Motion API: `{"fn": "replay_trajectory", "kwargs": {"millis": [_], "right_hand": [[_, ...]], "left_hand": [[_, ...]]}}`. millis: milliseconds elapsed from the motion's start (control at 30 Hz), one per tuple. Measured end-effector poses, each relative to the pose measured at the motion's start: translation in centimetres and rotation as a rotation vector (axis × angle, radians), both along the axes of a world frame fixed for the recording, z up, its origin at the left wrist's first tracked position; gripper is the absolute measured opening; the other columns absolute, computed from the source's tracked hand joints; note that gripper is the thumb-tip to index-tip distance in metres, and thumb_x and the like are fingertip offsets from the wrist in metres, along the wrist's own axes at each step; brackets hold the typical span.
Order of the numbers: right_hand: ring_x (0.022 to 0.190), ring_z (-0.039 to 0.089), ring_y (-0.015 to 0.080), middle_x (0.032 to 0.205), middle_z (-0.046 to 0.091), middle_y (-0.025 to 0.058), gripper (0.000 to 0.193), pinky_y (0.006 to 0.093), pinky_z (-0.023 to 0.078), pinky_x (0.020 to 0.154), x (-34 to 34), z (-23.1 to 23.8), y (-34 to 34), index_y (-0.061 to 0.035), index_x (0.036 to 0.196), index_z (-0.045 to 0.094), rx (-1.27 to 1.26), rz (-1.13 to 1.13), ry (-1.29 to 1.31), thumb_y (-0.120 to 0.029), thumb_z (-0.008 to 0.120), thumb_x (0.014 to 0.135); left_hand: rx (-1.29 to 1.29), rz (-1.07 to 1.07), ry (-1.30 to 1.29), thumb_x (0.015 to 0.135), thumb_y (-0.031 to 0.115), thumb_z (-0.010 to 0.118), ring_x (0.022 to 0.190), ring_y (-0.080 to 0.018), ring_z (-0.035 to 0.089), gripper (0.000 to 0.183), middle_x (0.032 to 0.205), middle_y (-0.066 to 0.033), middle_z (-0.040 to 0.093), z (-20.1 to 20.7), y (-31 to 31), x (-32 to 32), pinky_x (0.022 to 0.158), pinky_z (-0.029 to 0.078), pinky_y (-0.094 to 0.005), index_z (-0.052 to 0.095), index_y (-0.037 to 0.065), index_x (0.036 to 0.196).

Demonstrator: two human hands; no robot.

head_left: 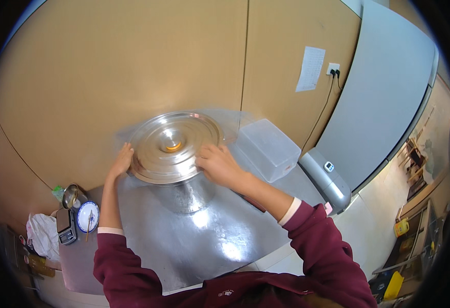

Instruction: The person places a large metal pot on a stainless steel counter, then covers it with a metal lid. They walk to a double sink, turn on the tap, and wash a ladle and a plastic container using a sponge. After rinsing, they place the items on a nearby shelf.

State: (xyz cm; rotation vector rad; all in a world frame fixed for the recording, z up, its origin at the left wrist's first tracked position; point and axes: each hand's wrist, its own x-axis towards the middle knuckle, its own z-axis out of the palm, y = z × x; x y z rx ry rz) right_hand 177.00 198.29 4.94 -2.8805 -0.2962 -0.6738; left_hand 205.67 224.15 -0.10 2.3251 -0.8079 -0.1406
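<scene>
A wide round steel pot lid (158,141) with a knob in its middle and an orange piece at the knob's base lies over a steel pot (186,197). Thin clear plastic film (126,134) spreads out from under the lid on its far sides. At the lid's left edge, my left hand (122,161) grips the rim with its fingers close together. My right hand (218,163) is curled closed on the near right rim; its fingertips are hidden. Most of the pot's upper part is out of sight beneath the lid.
Right of the pot stands a translucent plastic box (272,149) on the metal table (184,251). A digital scale (65,226), a blue-rimmed plate (88,216), a metal bowl (72,195) and a white bag (44,236) sit at the left. Behind rises a tan wall (132,61).
</scene>
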Motion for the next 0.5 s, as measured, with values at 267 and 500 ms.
{"fn": "replay_trajectory", "kwargs": {"millis": [267, 500], "right_hand": [[0.118, 0.050, 0.0236, 0.112, 0.060, 0.0035, 0.014, 0.0661, 0.027, 0.098, -5.2, 0.3, 3.3, -0.0115, 0.092, 0.061, 0.088, 0.090, -0.021, -0.008, 0.061, 0.079], [0.116, 0.051, 0.0209, 0.117, 0.058, 0.0013, 0.023, 0.0623, 0.027, 0.101, -6.6, -1.1, 5.6, -0.0157, 0.099, 0.064, 0.025, 0.097, -0.080, -0.012, 0.066, 0.076]], "left_hand": [[-0.091, 0.003, 0.087, 0.098, 0.038, 0.027, 0.143, -0.0294, 0.004, 0.060, 0.153, -0.0186, 0.012, 0.8, 0.4, -1.5, 0.115, 0.005, -0.0372, 0.025, -0.003, 0.143], [-0.146, -0.025, 0.129, 0.089, 0.032, 0.039, 0.143, -0.0339, 0.001, 0.066, 0.154, -0.0178, 0.011, 0.7, 0.6, -1.3, 0.115, 0.002, -0.0397, 0.024, -0.001, 0.144]]}}
